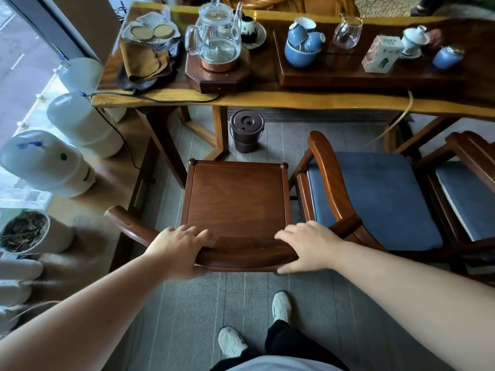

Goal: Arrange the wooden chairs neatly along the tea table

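Wooden chair [235, 199]; both hands [179, 250] gripping.

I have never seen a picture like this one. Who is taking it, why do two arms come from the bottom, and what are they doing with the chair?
A person wears a camera on the head, looking forward and down, so the arms are their own. The left hand and right hand grip the curved backrest of a bare wooden chair, which faces the tea table. To its right stands a chair with a blue cushion. On the table are a glass kettle, blue cups and a small box. A brown bucket sits on the floor below.
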Demonstrator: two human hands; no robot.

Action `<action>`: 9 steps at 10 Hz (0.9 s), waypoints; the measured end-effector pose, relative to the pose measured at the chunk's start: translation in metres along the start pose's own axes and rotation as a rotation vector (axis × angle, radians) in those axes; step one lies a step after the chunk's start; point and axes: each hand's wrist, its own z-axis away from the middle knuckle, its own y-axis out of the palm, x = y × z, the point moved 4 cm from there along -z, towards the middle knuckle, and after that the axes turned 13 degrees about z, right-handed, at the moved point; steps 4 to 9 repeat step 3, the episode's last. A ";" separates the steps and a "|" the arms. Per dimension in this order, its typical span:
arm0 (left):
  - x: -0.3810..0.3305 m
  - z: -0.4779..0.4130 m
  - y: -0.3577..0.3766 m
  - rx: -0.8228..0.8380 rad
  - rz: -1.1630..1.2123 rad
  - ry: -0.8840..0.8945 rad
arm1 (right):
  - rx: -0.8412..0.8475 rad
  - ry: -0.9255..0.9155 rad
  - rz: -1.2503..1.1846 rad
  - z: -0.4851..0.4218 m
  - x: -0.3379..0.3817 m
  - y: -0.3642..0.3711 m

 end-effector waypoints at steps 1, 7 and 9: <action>-0.004 0.005 -0.009 -0.071 0.028 0.077 | -0.015 -0.009 -0.003 0.004 0.001 -0.004; -0.007 -0.013 -0.052 -0.312 -0.066 0.095 | -0.282 0.052 0.073 0.003 -0.015 -0.060; -0.007 -0.013 -0.052 -0.312 -0.066 0.095 | -0.282 0.052 0.073 0.003 -0.015 -0.060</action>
